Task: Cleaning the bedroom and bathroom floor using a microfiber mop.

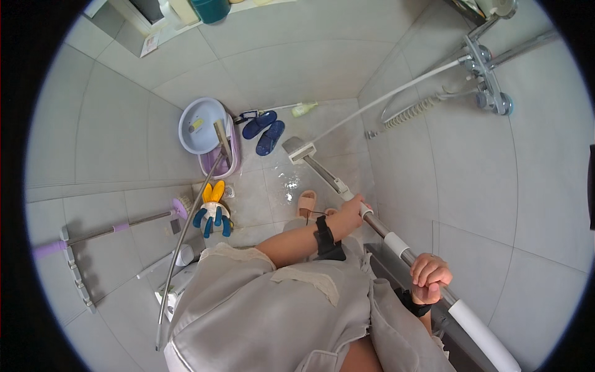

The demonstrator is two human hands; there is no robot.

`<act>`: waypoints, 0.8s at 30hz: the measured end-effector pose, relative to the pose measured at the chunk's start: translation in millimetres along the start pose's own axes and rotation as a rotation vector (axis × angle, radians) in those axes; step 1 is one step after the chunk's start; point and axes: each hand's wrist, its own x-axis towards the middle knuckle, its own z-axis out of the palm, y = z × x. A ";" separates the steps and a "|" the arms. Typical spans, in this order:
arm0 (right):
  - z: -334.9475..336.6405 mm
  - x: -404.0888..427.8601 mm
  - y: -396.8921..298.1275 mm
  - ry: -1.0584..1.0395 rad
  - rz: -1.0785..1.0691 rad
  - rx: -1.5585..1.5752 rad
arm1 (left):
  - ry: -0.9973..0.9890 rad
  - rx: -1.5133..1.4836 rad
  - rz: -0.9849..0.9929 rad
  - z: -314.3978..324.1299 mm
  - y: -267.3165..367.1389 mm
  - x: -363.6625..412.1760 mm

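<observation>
My left hand [354,210] is closed around the pole of a long-handled mop, just below its white slider [343,189]. Farther up the steel-and-white mop pole [396,244], my right hand [430,275] has its fingers curled over the shaft. The pole slants across my right side, down to a white mop head [302,153] with a grey flat part [292,144], low over or on the wet tiled floor [288,181]. A straight white tube [395,95] runs from the mop head's area up to the chrome shower mixer [485,74]. Black straps circle both wrists.
Blue slippers [264,132] and a bottle [304,109] lie by the far wall. A blue basin [203,125] rests on a purple tub [218,162]. A steel-handled tool [188,223] leans from the tub. Rubber gloves [214,209] and a floor drain [229,191] are nearby.
</observation>
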 end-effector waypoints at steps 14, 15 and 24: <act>-16.7 -39.1 9.2 0.020 0.035 -0.044 | 0.180 -0.079 0.354 61.3 -50.2 -2.0; -24.5 -44.8 7.1 0.020 0.032 -0.039 | 0.267 -0.269 0.339 72.2 -51.6 -1.2; -89.0 -105.2 8.4 -0.080 0.040 -0.066 | 0.298 -0.285 0.081 107.1 -57.5 -20.8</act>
